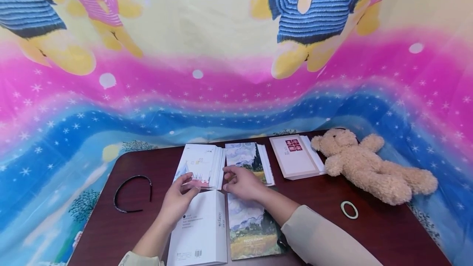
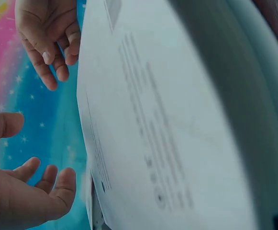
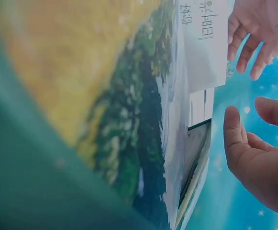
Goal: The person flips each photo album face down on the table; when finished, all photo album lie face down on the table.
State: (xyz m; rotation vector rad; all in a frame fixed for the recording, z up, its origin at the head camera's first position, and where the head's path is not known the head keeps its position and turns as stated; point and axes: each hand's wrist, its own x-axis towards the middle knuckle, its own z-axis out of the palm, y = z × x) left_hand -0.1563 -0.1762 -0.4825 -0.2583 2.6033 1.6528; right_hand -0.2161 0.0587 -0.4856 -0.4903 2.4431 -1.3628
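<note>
In the head view my left hand (image 1: 175, 200) hovers at the lower edge of a white photo album (image 1: 196, 157) with a small drawing on its cover. Its fingers are loosely bent, with nothing between them. My right hand (image 1: 244, 184) is over the lower part of a photo album with a landscape painting (image 1: 240, 153), fingers loosely curved and holding nothing; whether it touches the cover I cannot tell. Below the left hand lies a white album case (image 1: 203, 229) with printed text and a barcode. A matching landscape-painted case (image 1: 253, 229), marked PHOTO ALBUM, is partly under the right forearm.
A pale album with red characters (image 1: 295, 157) lies at the back right, beside a teddy bear (image 1: 369, 163). A pale green ring (image 1: 349, 209) is at the right. On the left rests a black headband (image 1: 116, 196). A printed cloth (image 1: 221, 73) hangs behind the dark table (image 1: 99, 229).
</note>
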